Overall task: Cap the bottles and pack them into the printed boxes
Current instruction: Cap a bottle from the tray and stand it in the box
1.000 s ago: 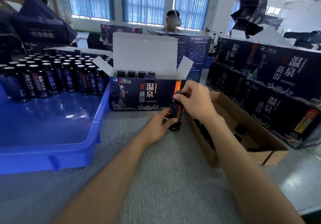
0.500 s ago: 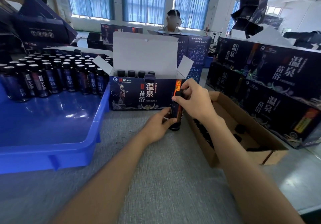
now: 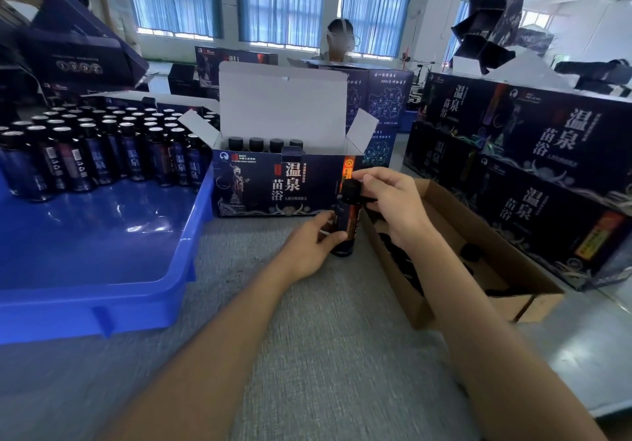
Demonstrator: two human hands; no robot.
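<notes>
A dark bottle [image 3: 346, 227] stands upright on the grey table in front of the open printed box [image 3: 273, 184]. My left hand [image 3: 307, 242] grips its lower body. My right hand [image 3: 393, 201] pinches the black cap [image 3: 350, 191] on the bottle's neck. Several capped bottles [image 3: 256, 143] stand in the back row of the printed box, whose white lid flap is raised. Many uncapped dark bottles [image 3: 102, 146] stand in rows at the back of the blue tray [image 3: 102, 269] on the left.
A brown cardboard box [image 3: 478, 262] holding loose black caps lies right of the bottle. Stacked closed printed boxes [image 3: 530, 167] fill the right side. A person sits behind the open box at the far side. More dark boxes are piled at the far left.
My right hand's fingers have shifted on the cap, so the cap now shows more. The bottle and my left hand stay in place.
</notes>
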